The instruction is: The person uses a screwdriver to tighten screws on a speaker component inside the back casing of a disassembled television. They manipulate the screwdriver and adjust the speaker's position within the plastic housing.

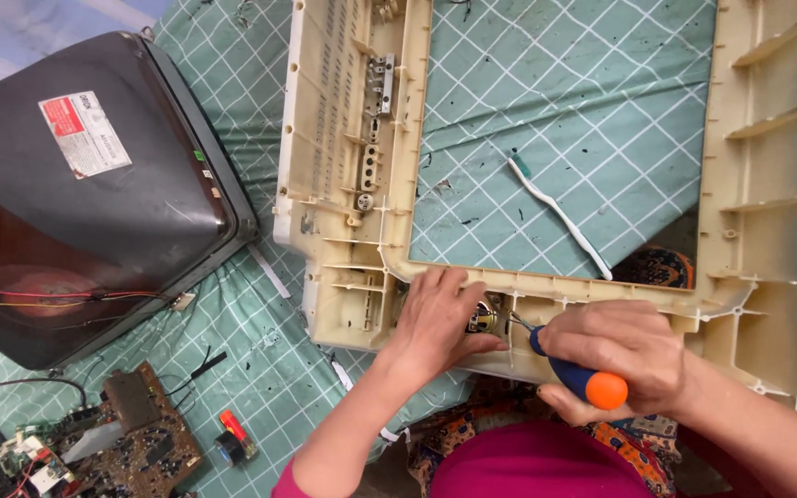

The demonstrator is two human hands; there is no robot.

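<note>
dark glass picture tube (85,212) | far left on green checked cloth | rectangular red-and-white paper label (85,134) stuck on its upper back, tilted

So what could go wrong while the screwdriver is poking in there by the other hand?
The screwdriver in the right hand works close beside the left hand, which rests on the small round speaker. If the tip slips, it might jab those fingers or dent the speaker. The cream plastic frame has thin ribs, so hard pushing could crack one. A loosened screw might also roll off and hide in the folds of the green cloth.
</note>
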